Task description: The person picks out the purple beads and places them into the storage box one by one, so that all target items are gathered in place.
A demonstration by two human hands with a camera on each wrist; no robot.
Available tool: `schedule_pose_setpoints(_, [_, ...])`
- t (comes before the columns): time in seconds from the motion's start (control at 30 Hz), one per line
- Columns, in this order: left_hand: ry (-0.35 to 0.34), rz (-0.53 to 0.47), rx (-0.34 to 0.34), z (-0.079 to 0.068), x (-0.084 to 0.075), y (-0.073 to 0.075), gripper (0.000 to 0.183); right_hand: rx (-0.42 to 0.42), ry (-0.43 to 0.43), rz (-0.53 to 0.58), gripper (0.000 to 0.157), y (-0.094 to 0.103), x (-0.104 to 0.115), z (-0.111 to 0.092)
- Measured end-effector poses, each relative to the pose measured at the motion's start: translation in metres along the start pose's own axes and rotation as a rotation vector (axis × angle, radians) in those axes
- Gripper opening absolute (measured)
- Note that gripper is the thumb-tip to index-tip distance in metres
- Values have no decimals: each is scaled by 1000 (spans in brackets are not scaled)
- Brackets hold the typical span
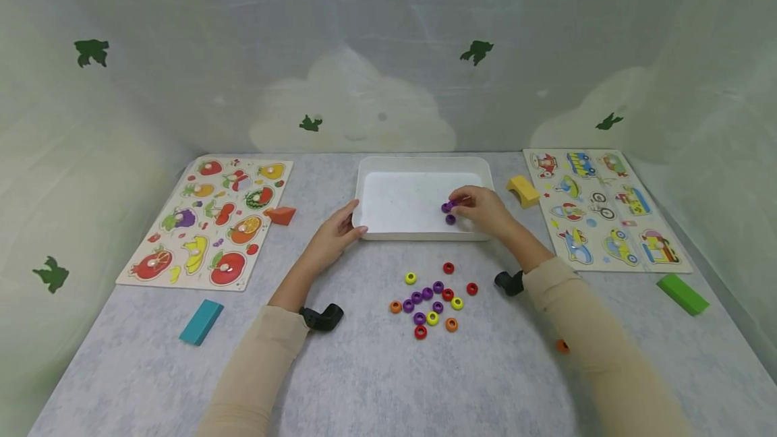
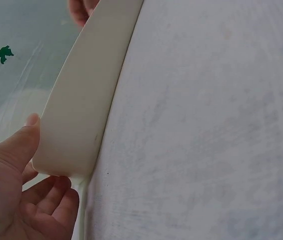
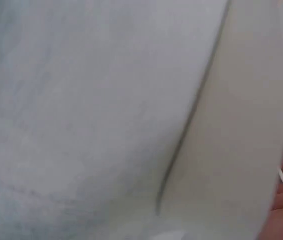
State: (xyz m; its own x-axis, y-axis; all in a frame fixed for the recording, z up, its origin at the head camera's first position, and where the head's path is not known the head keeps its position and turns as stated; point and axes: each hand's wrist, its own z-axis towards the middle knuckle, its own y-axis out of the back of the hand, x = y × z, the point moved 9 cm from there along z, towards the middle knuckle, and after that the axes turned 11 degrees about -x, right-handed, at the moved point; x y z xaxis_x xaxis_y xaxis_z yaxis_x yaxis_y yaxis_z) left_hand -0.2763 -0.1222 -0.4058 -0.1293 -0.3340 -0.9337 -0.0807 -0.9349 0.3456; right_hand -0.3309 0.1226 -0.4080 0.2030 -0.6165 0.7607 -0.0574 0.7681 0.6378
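Observation:
A shallow white tray (image 1: 425, 237) stands on the table in the head view. My left hand (image 1: 332, 238) grips its near left corner; in the left wrist view the thumb (image 2: 24, 142) lies along the rim and curled fingers (image 2: 56, 200) are at the corner's side. Over the tray's right part, my right hand (image 1: 482, 211) pinches a purple bead at its fingertips. Another purple bead (image 1: 450, 220) lies in the tray just below, and one more (image 1: 446, 208) is by the fingertips. The right wrist view has the tray wall (image 3: 231, 130) hiding most of that hand.
Several purple, red, yellow and orange beads (image 1: 427, 293) lie in front of the tray. A fruit puzzle board (image 1: 261, 221) is at left, a vehicle board (image 1: 583, 208) at right. Teal (image 1: 202, 322), orange-red (image 1: 280, 215), yellow (image 1: 523, 191) and green (image 1: 682, 294) blocks lie around.

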Motion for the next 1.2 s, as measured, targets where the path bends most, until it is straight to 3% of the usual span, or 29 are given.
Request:
schedule_pose_setpoints(0.2, [-6, 3, 6, 0, -1, 0, 63, 74, -81, -125, 16, -11, -17, 5])
schedule_pose_setpoints(0.37, [-11, 2, 2, 0, -2, 0, 63, 93, -107, -161, 16, -17, -19, 6])
schedule_pose_setpoints(0.47, [-17, 6, 4, 0, -2, 0, 63, 81, -92, -148, 19, -14, -16, 4])
schedule_pose_setpoints(0.57, [-18, 8, 7, 0, -2, 0, 63, 57, -22, -109, 24, -9, -4, -1])
schedule_pose_setpoints(0.7, [-2, 7, 5, 0, -1, 0, 63, 38, 116, -18, 30, -4, 22, -19])
schedule_pose_setpoints(0.93, [-5, 13, 3, -1, -2, 0, 63, 112, 280, 133, 32, -14, 56, -69])
schedule_pose_setpoints(1.07, [-17, 12, 3, -1, -3, 0, 63, 187, 298, 139, 32, -28, 57, -92])
schedule_pose_setpoints(1.2, [-15, 12, 2, -1, -3, 0, 63, 271, 240, 94, 33, -44, 47, -107])
